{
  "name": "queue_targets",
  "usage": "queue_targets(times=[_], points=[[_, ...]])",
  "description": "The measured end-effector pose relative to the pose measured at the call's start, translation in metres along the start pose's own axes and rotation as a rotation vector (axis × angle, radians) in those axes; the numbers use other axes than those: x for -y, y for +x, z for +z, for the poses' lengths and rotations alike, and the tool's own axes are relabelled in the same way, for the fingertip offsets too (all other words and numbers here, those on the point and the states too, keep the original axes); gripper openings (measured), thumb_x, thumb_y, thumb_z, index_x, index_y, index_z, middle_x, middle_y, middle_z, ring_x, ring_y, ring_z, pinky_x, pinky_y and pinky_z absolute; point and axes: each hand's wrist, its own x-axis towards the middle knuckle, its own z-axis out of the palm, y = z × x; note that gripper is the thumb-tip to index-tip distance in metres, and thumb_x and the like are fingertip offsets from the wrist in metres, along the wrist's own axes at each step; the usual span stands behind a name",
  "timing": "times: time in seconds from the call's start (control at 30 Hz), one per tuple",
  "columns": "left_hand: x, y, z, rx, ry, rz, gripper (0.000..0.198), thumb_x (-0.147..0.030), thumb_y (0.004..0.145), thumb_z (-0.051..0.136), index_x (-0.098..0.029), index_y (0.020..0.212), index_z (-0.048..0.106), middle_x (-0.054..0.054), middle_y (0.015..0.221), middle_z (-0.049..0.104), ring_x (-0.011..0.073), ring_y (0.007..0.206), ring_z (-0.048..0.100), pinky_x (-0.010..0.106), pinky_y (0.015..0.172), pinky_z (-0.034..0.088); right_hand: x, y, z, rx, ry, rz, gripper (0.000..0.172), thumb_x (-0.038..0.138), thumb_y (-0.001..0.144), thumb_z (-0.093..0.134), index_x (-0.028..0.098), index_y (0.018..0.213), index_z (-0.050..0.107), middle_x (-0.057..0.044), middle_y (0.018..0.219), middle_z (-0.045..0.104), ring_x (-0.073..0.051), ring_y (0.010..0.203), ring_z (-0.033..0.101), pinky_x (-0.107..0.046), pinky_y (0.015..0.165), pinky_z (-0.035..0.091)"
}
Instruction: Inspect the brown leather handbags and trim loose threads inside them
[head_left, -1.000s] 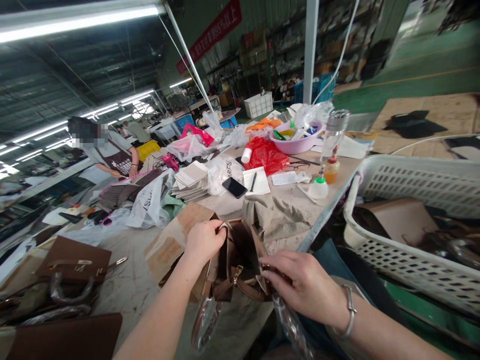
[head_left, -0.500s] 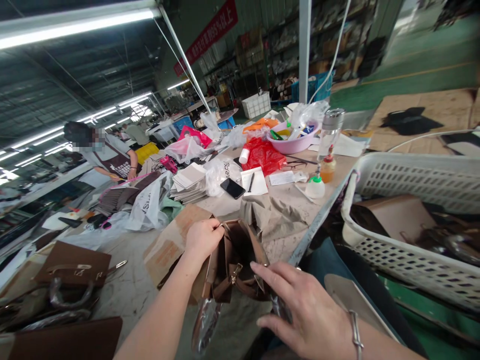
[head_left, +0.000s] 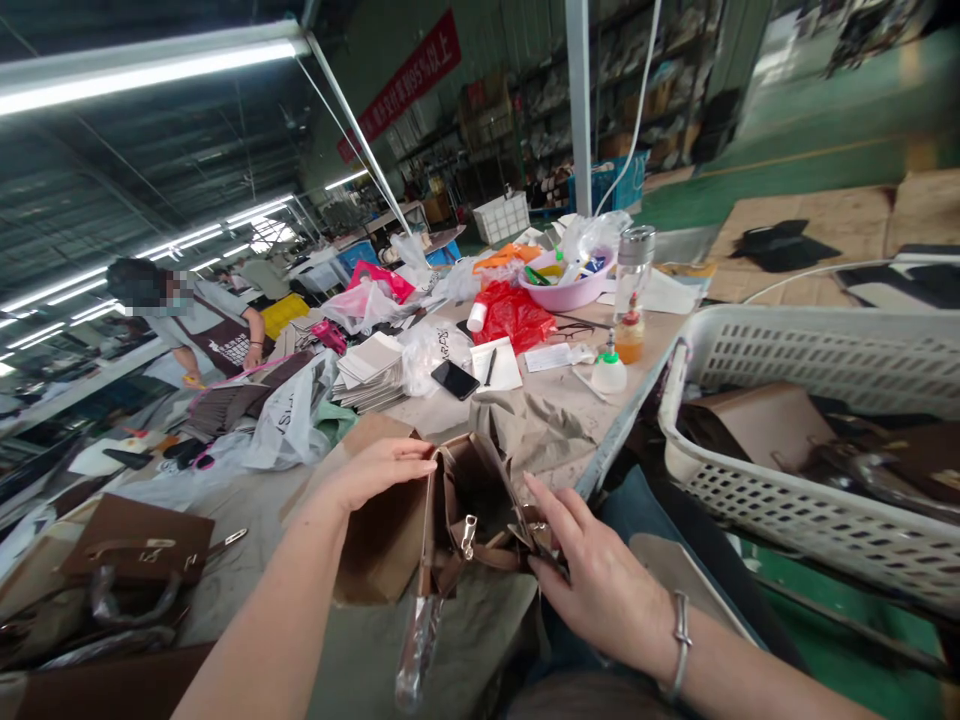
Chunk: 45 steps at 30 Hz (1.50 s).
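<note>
A brown handbag (head_left: 435, 550) stands with its mouth toward me, its dark inside showing. A gold zipper pull (head_left: 469, 537) hangs at its near end, and a plastic-wrapped handle (head_left: 417, 650) droops below. My left hand (head_left: 379, 475) is closed over the bag's upper left edge, fingers pressed together, with the brown flap spread beneath it. On the other side, my right hand (head_left: 592, 580) grips the bag's right wall between thumb and fingers; the fingertips lie near the rim and the metal fittings there. Its wrist wears a bracelet.
More brown handbags (head_left: 142, 540) lie at the left. A white plastic basket (head_left: 750, 480) at the right holds others. Ahead are a phone (head_left: 455, 380), stacked panels (head_left: 367, 375), a green-capped bottle (head_left: 609, 372) and a purple basin (head_left: 562, 295). A co-worker (head_left: 214, 325) stands across the table.
My left hand has flattened along the bag's edge and the flap has swung out leftward. My right hand has moved in and closed on the right wall. The view has shifted slightly.
</note>
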Motion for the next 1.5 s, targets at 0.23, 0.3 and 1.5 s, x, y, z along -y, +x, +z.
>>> queue_targets(times=[0.23,0.3,1.5], points=[[0.003,0.005,0.017,-0.109,0.101,0.052,0.056,-0.027,0.074,0.054,-0.012,0.127,0.047,0.011,0.118,0.062,0.0206,0.109,0.058,0.029,0.092,0.044,-0.004,-0.006,0.009,-0.043,0.006,0.015,0.081,0.008,0.073,0.049,0.020,0.145,0.012,-0.013,0.119,0.046,-0.023,0.094,0.058,-0.037,0.078,0.053],[-0.001,0.009,0.025,-0.226,0.327,0.037,0.050,-0.019,0.073,0.048,-0.014,0.122,0.052,0.010,0.112,0.065,0.0211,0.104,0.060,0.028,0.088,0.045,-0.007,-0.003,0.007,-0.054,-0.016,-0.018,0.083,0.006,0.071,0.048,0.020,0.145,0.013,-0.013,0.120,0.045,-0.022,0.094,0.058,-0.037,0.079,0.053],[0.013,0.001,0.027,-0.508,0.702,0.458,0.015,-0.016,0.069,0.052,-0.015,0.064,0.066,0.009,0.097,0.054,0.0262,0.099,0.042,0.043,0.086,0.037,-0.004,0.054,0.013,0.156,-0.259,-0.629,0.027,0.003,0.073,0.048,0.023,0.081,0.064,-0.004,0.114,0.054,-0.027,0.119,0.040,-0.054,0.103,0.031]])
